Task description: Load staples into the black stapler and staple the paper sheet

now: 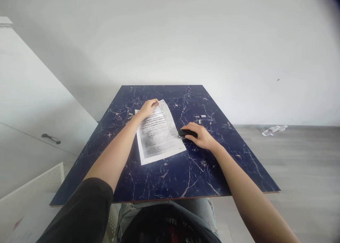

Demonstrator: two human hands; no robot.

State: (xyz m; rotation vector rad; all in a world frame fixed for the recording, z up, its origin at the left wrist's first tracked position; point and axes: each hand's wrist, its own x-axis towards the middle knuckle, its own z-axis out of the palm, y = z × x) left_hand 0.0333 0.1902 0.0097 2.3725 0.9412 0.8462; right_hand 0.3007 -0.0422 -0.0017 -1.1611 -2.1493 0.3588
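Note:
Printed paper lies on the blue marbled table, its far right corner lifted and curving up. At the paper's top edge, my left hand has its fingers closed on that corner. My right hand is wrapped round a black stapler, whose jaw end meets the paper's right edge. Whether the paper sits between the stapler's jaws I cannot tell. How many sheets there are does not show either.
Small pieces that look like staple strips lie beyond my right hand on the table. A white cabinet with a dark handle stands to the left. Clear plastic packaging rests on the wooden floor at right.

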